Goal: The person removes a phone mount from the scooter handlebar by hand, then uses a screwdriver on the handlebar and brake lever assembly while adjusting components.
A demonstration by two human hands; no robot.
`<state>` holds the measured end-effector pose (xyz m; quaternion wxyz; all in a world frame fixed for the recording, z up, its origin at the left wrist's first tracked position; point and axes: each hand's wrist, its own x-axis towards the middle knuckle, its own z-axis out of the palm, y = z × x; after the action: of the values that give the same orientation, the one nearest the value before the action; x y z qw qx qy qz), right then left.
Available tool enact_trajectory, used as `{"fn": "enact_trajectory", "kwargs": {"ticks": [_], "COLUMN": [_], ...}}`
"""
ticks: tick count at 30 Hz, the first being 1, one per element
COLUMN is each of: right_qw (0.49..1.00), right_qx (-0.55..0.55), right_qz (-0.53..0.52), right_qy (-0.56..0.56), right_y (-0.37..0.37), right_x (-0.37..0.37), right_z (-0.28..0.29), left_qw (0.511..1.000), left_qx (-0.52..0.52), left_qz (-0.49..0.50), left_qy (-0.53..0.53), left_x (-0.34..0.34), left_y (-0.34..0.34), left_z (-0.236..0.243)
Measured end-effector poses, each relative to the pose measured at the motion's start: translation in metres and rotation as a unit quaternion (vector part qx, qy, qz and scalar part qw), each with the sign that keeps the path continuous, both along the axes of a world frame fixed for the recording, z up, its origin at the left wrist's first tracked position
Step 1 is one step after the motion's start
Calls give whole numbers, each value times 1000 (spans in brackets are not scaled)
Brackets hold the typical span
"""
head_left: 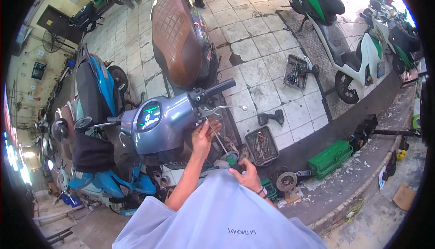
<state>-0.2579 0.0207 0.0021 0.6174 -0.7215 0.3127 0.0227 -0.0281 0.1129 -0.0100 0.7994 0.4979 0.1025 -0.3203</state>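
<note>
A screwdriver with a green and dark handle (233, 162) and a long thin metal shaft slants up toward the scooter's handlebar cover (174, 126). My right hand (247, 175) is closed around its handle, near my shirt. Up by the shaft's far end, my left hand (206, 136) has its fingers curled about the shaft, just under the brake lever (222, 108). The cover is glossy grey-blue and carries a lit display (150, 115). The shaft's tip is against or close to the cover's right side; exact contact is hard to make out.
A tray of metal tools (262, 145) and a cordless drill (271, 118) lie on the tiles to the right. Beyond are another tool tray (297, 71), a green toolbox (330, 159) and a white scooter (358, 63). Blue scooters (103, 86) stand left; people stand at the back.
</note>
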Motion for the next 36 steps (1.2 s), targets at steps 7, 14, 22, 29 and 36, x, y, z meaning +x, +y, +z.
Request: {"fn": "enact_trajectory", "kwargs": {"ticks": [7,14,22,29,36], "right_qw": [768,977,899,869,993], "right_qx": [635,85,424,490,114], "right_qz": [-87,-168,-85,26,-29], "right_qy": [-17,-95,-71,-58,-21], "right_y": [-3,31,0,-15,0], "right_x": [4,9,-2,-10,3], "right_z": [-11,-26,-42,-40,5], "left_qw": [1000,999,994,993,994], "left_qx": [-26,-23,87,96,80], "left_qz": [-14,-14,67,67,67], "left_qy": [-4,23,-14,-21,-20], "left_x": [2,-1,-11,-5,-8], "left_y": [10,-2,-6,-7,-3], "left_z": [-16,8,5,4,3]}}
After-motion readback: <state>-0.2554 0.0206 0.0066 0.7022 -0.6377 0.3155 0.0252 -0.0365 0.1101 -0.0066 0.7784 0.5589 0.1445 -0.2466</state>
